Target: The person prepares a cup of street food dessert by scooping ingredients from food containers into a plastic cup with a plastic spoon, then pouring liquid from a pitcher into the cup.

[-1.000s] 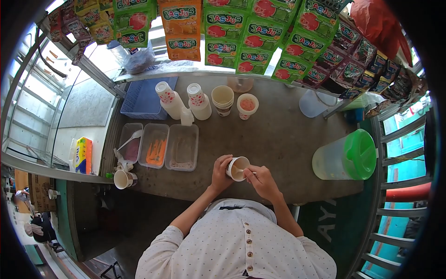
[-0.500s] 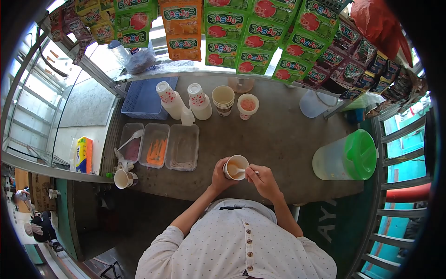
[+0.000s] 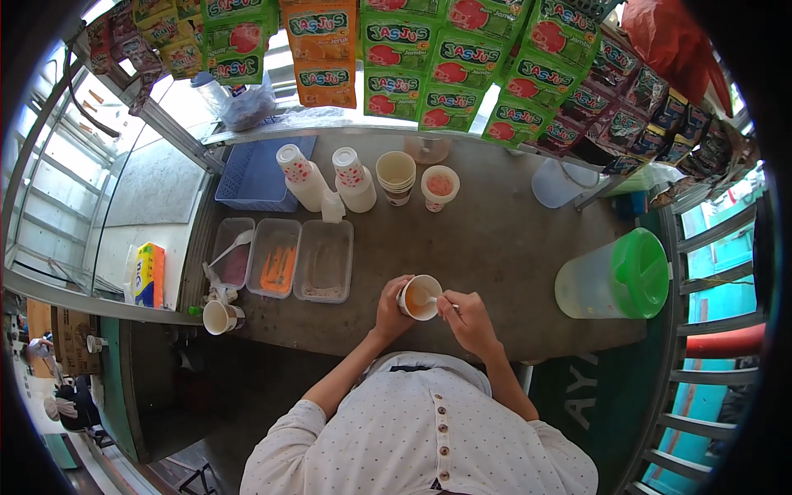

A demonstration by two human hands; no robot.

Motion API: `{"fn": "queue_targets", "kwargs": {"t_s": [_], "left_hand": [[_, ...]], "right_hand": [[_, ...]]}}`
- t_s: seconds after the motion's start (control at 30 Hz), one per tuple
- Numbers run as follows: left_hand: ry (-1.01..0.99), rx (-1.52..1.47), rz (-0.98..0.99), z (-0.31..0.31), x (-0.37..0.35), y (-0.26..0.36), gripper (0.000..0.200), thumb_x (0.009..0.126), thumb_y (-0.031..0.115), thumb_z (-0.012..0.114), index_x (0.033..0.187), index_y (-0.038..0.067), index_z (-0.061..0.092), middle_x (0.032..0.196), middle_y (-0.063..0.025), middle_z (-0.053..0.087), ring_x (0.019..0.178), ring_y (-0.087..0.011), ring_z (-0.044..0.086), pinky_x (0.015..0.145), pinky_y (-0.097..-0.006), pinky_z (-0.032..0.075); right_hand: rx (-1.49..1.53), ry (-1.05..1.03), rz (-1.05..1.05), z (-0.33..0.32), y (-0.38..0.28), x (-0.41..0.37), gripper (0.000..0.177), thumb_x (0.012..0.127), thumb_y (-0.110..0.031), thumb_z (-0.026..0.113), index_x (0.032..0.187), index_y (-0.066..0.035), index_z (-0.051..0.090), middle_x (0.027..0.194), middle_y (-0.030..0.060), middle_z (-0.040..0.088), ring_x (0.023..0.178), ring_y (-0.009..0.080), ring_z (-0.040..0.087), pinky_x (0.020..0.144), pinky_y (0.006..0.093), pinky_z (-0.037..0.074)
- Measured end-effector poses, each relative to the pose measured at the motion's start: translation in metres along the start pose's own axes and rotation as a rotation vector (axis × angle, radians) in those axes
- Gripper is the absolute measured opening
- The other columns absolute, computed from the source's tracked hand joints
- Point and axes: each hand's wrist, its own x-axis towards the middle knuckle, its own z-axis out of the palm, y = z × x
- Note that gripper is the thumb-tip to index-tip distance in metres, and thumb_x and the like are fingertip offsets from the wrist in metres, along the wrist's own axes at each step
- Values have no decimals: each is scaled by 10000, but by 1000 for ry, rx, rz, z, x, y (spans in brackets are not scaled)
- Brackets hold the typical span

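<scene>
A paper cup [image 3: 407, 307] with orange liquid inside is near the front edge of the counter. My left hand [image 3: 391, 310] is wrapped round its left side. My right hand [image 3: 469, 320] grips the handle of a white spoon [image 3: 432, 301], whose bowl end dips into the liquid. Beyond them stand a cup with pink-orange contents [image 3: 440, 186], a stack of open paper cups [image 3: 397, 175] and two stacks of upturned cups. To the left are three clear tubs, one holding orange pieces [image 3: 278, 268] and another pink powder with a spoon.
A clear container with a green lid [image 3: 642, 274] stands at the right. Another paper cup [image 3: 221, 318] is at the left front edge, and a blue basket [image 3: 257, 175] at the back left. Drink sachets [image 3: 474, 58] hang overhead. A person in dark clothing [image 3: 80, 404] is at the far left.
The spoon's bowl end has shifted slightly up within the cup, and my right hand has moved very little. My left hand keeps its hold on the cup.
</scene>
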Motion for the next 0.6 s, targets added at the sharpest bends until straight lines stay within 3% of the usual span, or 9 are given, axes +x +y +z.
{"fn": "queue_targets", "kwargs": {"t_s": [0.13, 0.23, 0.3, 0.33, 0.4, 0.43, 0.5, 0.6], "left_hand": [[-8, 142, -83, -2, -2, 6, 863, 539, 132, 870, 1256, 75, 392, 1173, -174, 520, 1085, -355, 532, 887, -414, 474], [-58, 74, -83, -4, -2, 3, 854, 540, 135, 862, 1256, 56, 404, 1164, -157, 536, 1067, -327, 556, 882, -396, 482], [-71, 7, -137, -4, -3, 4, 838, 533, 144, 854, 1246, 45, 424, 1150, -165, 547, 1039, -327, 576, 861, -387, 495], [-85, -63, -191, -3, -4, 4, 824, 526, 153, 845, 1235, 34, 443, 1137, -174, 558, 1011, -327, 596, 840, -379, 508], [-69, -72, -192, -2, -5, 4, 825, 529, 166, 846, 1235, 28, 442, 1114, -170, 572, 987, -323, 610, 829, -373, 512], [-52, -79, -190, -2, -6, 4, 826, 533, 179, 847, 1235, 22, 442, 1091, -167, 585, 964, -318, 625, 817, -368, 517], [-74, -76, -178, -3, -5, 4, 831, 535, 192, 848, 1235, 18, 435, 1086, -166, 589, 954, -318, 630, 809, -366, 520], [-99, -90, -175, -5, -5, 4, 840, 537, 193, 849, 1238, 24, 418, 1090, -168, 588, 958, -322, 626, 808, -370, 520]], "right_hand": [[227, -110, 157, -7, -6, 0, 327, 945, -205, 477, 705, 2, 557, 566, 65, 514, 534, 114, 477, 513, 257, 372], [-20, -26, 5, -7, -4, 0, 332, 946, -206, 475, 692, -6, 550, 558, 49, 510, 533, 104, 472, 504, 258, 358], [254, -120, 160, -6, 3, -2, 329, 944, -224, 468, 702, -18, 551, 559, 83, 511, 491, 161, 467, 511, 313, 348], [255, -121, 160, -5, 2, -1, 329, 944, -224, 468, 702, -18, 551, 559, 83, 511, 491, 161, 467, 511, 313, 348], [-45, 41, -92, -5, 1, 1, 344, 950, -218, 455, 686, -13, 537, 533, 62, 462, 481, 108, 416, 462, 290, 315], [-46, 42, -91, -7, 0, 1, 344, 950, -218, 455, 686, -13, 537, 533, 62, 462, 481, 108, 416, 462, 290, 315], [243, -109, 161, -11, -5, 0, 373, 964, -225, 454, 663, -12, 511, 549, 12, 452, 531, 80, 422, 487, 246, 324], [220, -34, 101, -8, 4, -1, 383, 966, -239, 457, 660, -14, 510, 564, 14, 455, 535, 83, 413, 487, 241, 317]]}}
